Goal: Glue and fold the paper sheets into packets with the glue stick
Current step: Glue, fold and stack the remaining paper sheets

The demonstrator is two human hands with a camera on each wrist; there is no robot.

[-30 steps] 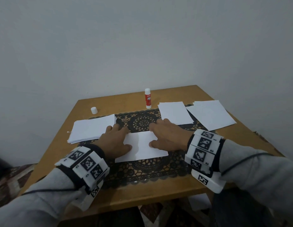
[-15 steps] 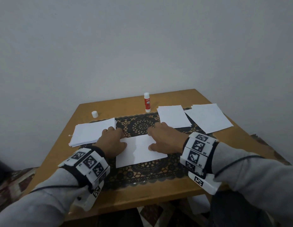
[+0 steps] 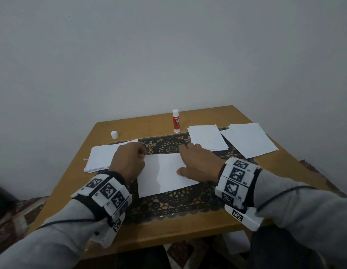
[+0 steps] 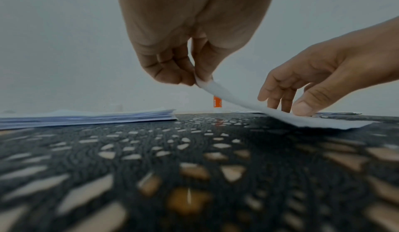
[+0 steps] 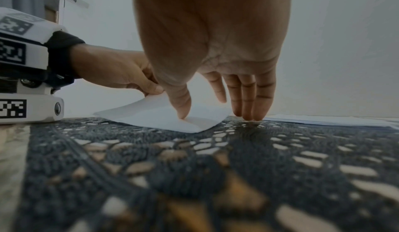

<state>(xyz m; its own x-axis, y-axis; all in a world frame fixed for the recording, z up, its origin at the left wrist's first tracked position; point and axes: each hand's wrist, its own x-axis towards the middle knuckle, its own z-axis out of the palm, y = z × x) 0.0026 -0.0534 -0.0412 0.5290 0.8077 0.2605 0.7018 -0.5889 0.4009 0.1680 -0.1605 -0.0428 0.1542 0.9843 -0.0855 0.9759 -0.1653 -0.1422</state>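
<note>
Blurred to dark smears and tan gaps: black lace table mat (image 4: 151,176) nearest left wrist. Hidden beyond right hand (image 3: 200,164): far right corner of white paper sheet (image 3: 166,175). Too small to read: red-and-white glue stick (image 3: 176,121) label.

The surface (image 3: 217,117) is warm honey-brown wood. Across it lies a black lace mat (image 3: 176,202) worked in openwork rosettes and scalloped edging, the wood showing tan through its holes. The folded paper sheet (image 3: 165,175) on the mat is plain white, with a faint grey shade along its crease. The paper stack (image 3: 99,158) at the left and the two paper piles (image 3: 206,136) (image 3: 248,139) at the right are white too. The glue stick (image 3: 176,121) has a red body with white lettering and white ends; the loose cap (image 3: 114,134) is white. Both wristbands (image 3: 108,193) (image 3: 235,177) are white blocks printed with black square-code patterns on black straps. The sleeves (image 3: 52,245) are light grey, the wall (image 3: 168,55) pale grey.
</note>
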